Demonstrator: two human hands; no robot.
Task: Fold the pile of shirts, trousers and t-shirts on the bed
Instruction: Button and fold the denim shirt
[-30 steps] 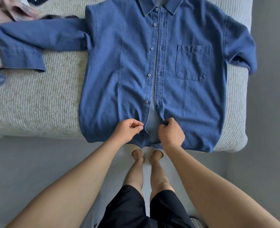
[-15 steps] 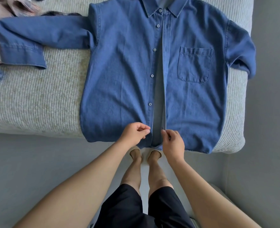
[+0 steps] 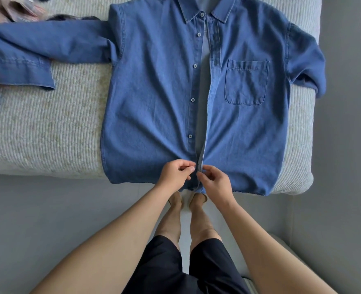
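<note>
A blue denim shirt (image 3: 154, 92) lies face up and spread flat on the bed (image 3: 48, 132), collar at the far side, hem hanging over the near edge. Its front is open along the placket, with one breast pocket on the right panel. One sleeve stretches out to the left; the other bends down at the bed's right edge. My left hand (image 3: 175, 174) pinches the button edge of the left panel near the hem. My right hand (image 3: 214, 183) pinches the facing edge of the right panel. The two hands nearly touch at the placket.
A heap of other clothes (image 3: 7, 9), pinkish and patterned, lies at the far left of the bed, partly under the sleeve's cuff. Grey floor (image 3: 48, 209) runs along the bed's near edge. My bare feet stand right under the hem.
Both hands have drawn closer together at the bottom of the placket, pulling the two front edges toward each other. The gap near the hem has narrowed.
</note>
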